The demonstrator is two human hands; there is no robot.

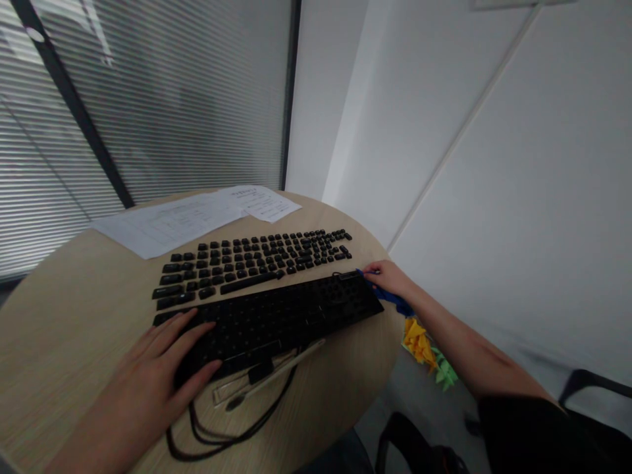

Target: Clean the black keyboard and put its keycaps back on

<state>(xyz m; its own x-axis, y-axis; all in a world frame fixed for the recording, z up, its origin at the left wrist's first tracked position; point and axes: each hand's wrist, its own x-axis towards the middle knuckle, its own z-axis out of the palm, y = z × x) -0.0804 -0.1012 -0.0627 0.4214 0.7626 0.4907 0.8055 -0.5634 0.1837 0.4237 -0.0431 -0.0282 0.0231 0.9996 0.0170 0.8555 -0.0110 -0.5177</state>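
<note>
A black keyboard base (291, 316), stripped of most keycaps, lies across the round table. Over its left end rests my left hand (148, 368), fingers spread and touching it. My right hand (388, 276) pinches a blue cloth (395, 299) at the far right corner of the keyboard; part of the cloth hangs below the hand. Beyond the keyboard, loose black keycaps (257, 258) are laid out in rows. In front of it lie a slim pale stick with a dark tip (284, 372), a clear plastic piece (222, 394) and a looped black cable (241, 438).
Printed papers (197, 217) lie at the table's far side, near a glass partition with blinds (207, 99). A white wall (494, 164) stands to the right. Yellow (419, 342) and green (445, 370) crumpled pieces show beyond the table's right edge. Dark chair parts are at lower right.
</note>
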